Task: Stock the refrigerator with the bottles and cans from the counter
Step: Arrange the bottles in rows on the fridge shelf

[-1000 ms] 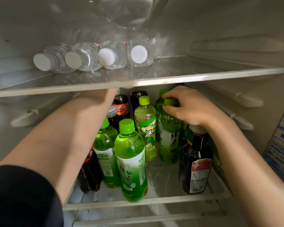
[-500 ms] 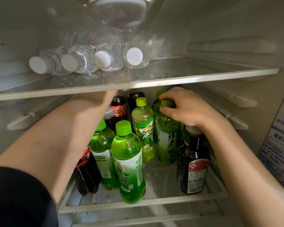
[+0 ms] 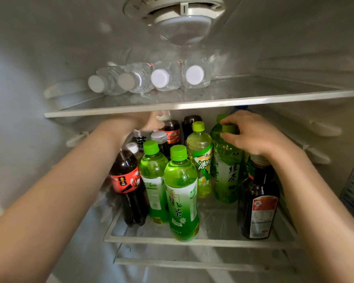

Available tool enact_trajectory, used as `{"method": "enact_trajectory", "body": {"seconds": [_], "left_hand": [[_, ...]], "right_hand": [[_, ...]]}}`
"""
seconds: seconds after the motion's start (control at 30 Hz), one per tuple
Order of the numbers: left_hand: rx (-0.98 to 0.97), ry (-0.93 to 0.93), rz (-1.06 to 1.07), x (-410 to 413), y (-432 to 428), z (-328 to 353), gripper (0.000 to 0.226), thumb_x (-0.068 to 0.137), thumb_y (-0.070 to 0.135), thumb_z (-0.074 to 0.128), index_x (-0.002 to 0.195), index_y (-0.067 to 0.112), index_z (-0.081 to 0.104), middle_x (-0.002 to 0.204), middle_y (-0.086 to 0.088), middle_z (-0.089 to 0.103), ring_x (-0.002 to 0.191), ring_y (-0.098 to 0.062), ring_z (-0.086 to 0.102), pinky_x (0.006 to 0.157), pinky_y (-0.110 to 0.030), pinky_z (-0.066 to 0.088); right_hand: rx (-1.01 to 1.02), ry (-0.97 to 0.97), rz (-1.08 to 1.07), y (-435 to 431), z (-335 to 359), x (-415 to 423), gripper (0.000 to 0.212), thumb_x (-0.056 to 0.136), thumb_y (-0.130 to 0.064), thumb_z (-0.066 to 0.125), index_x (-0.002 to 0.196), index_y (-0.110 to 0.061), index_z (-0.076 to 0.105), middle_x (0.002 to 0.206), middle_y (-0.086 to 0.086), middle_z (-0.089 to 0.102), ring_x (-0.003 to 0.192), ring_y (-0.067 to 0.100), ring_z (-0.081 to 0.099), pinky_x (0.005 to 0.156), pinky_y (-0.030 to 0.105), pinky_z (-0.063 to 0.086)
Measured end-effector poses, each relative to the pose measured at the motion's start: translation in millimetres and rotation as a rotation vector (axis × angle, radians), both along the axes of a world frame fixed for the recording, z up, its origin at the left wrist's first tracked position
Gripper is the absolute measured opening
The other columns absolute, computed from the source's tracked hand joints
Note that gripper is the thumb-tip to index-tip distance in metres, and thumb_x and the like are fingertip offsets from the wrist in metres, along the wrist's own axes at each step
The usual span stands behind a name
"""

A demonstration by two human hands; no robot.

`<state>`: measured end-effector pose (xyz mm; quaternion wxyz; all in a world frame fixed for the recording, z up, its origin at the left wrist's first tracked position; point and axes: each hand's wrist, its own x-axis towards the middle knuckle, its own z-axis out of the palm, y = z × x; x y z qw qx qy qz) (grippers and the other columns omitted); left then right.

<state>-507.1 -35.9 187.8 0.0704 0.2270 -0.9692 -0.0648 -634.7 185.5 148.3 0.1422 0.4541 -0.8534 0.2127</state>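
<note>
Head view, right grip [image 3: 251, 135]: fingers curled round green tea bottle [image 3: 227, 172] at its top.
Left grip [image 3: 151, 122]: mostly hidden under glass shelf [image 3: 213, 103]; cannot tell.
Handling: probably full, heavy, slick plastic; hold the neck.

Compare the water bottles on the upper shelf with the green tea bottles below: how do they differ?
The water bottles lie on their sides, caps facing out; the green tea bottles stand upright. The water bottles are clear with white caps; the green tea bottles are green with green caps. Both are capped.
</note>
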Motion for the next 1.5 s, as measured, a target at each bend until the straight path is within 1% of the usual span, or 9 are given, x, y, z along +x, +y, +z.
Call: {"method": "enact_trajectory", "body": {"seconds": [0.07,0.13,0.5,0.93,1.07,1.13,1.27,1.37,1.5], "left_hand": [[-0.126,-0.07,0.067,20,-5,6,0.041,0.098,0.034,0.045,0.132,0.013,0.048,0.133,-0.008,0.051,0.124,-0.025,0.045,0.1,-0.026,0.034],[-0.143,-0.101,0.096,50,-2,7,0.053,0.097,0.042,0.043,0.143,0.015,0.038,0.146,-0.01,0.042,0.133,-0.026,0.039,0.105,-0.03,0.03],[0.035,0.107,0.088,119,11,-12,0.064,0.068,0.018,0.083,0.122,0.013,0.048,0.113,-0.012,0.06,0.099,-0.031,0.058,0.088,-0.038,0.048],[0.054,0.348,0.027,162,32,-6,0.04,0.062,0.011,0.086,0.093,0.016,0.061,0.094,-0.007,0.069,0.088,-0.024,0.064,0.076,-0.032,0.049],[0.115,0.497,-0.011,184,45,14,0.035,0.063,0.008,0.085,0.086,0.021,0.061,0.09,-0.004,0.073,0.081,-0.021,0.07,0.082,-0.044,0.055],[0.111,0.56,-0.04,192,51,24,0.035,0.063,0.006,0.084,0.082,0.022,0.061,0.089,-0.002,0.073,0.077,-0.014,0.071,0.081,-0.037,0.056],[0.129,0.635,-0.074,207,63,38,0.036,0.063,0.004,0.084,0.083,0.024,0.061,0.087,0.006,0.073,0.071,-0.006,0.07,0.072,-0.021,0.054],[0.188,0.692,-0.094,221,69,46,0.036,0.061,0.005,0.084,0.086,0.02,0.061,0.089,0.002,0.074,0.081,-0.02,0.072,0.082,-0.035,0.057],[0.303,0.785,-0.169,238,77,53,0.041,0.049,0.021,0.08,0.086,0.019,0.061,0.09,0.0,0.074,0.075,-0.016,0.071,0.074,-0.033,0.059]], "right_hand": [[-0.008,0.019,-0.005,0,1,0,0.041,0.088,-0.033,0.06,0.127,-0.021,0.056,0.13,0.007,0.052,0.119,0.026,0.049,0.096,0.037,0.043],[-0.008,0.039,-0.005,-2,2,-1,0.04,0.087,-0.032,0.061,0.125,-0.019,0.058,0.128,0.009,0.054,0.118,0.027,0.049,0.094,0.035,0.042],[0.021,0.133,-0.033,2,6,9,0.047,0.088,-0.038,0.057,0.131,-0.018,0.053,0.133,0.01,0.053,0.119,0.031,0.05,0.094,0.039,0.045],[-0.045,0.091,0.003,9,5,30,0.041,0.089,-0.033,0.056,0.128,-0.019,0.057,0.13,0.009,0.058,0.118,0.027,0.053,0.093,0.033,0.043],[-0.126,0.088,0.117,11,1,54,0.037,0.089,-0.031,0.057,0.124,-0.019,0.06,0.123,0.006,0.063,0.114,0.026,0.057,0.091,0.036,0.048],[-0.154,0.087,0.172,9,-1,66,0.035,0.089,-0.029,0.058,0.122,-0.02,0.062,0.121,0.004,0.064,0.113,0.023,0.057,0.093,0.037,0.048],[-0.272,-0.108,0.345,2,0,91,0.03,0.088,-0.024,0.061,0.118,-0.021,0.065,0.115,-0.007,0.066,0.108,0.006,0.057,0.093,0.017,0.039],[-0.274,-0.287,0.516,-5,1,115,0.032,0.086,-0.023,0.064,0.118,-0.022,0.063,0.111,-0.013,0.066,0.103,-0.007,0.057,0.089,0.003,0.036],[-0.209,-0.286,0.667,-20,-2,144,0.06,0.077,-0.033,0.074,0.132,-0.024,0.051,0.127,-0.013,0.057,0.116,-0.006,0.049,0.102,0.014,0.035]]}}
